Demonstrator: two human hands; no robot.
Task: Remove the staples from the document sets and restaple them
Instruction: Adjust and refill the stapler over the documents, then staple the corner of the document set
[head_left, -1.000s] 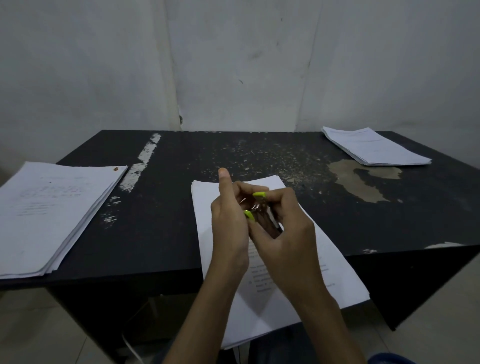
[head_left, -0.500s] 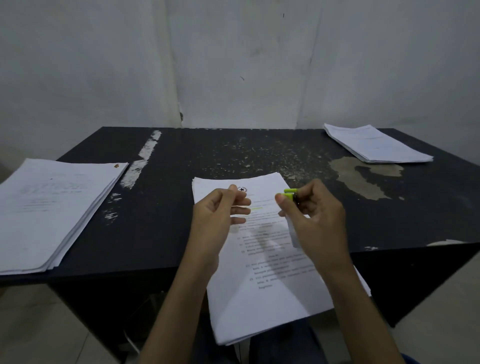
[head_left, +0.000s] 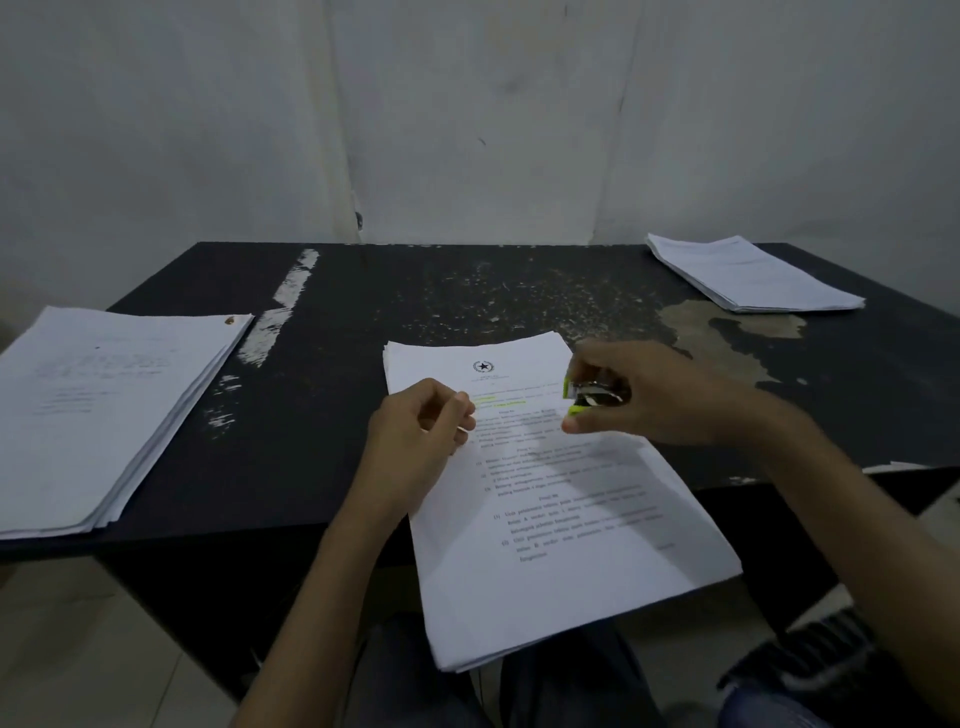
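A printed document set (head_left: 561, 499) lies in front of me on the black table (head_left: 467, 291), its near end hanging over the table's front edge. My right hand (head_left: 660, 395) hovers over the set's upper right corner and grips a small stapler (head_left: 592, 396) with metal jaws and yellow-green tips. Over the upper left part of the page, my left hand (head_left: 415, 431) is loosely curled with thumb and forefinger pinched together; whether something tiny is between them I cannot tell.
A thick pile of papers (head_left: 98, 415) rests at the table's left, overhanging its edge, with a small brown speck (head_left: 229, 320) at its far corner. Another pile of papers (head_left: 748, 273) lies at the far right. Behind the table is a white wall (head_left: 467, 119).
My hands were joined together over the page; they have separated. The right hand carried the stapler toward the right, the left hand drew back to the left.
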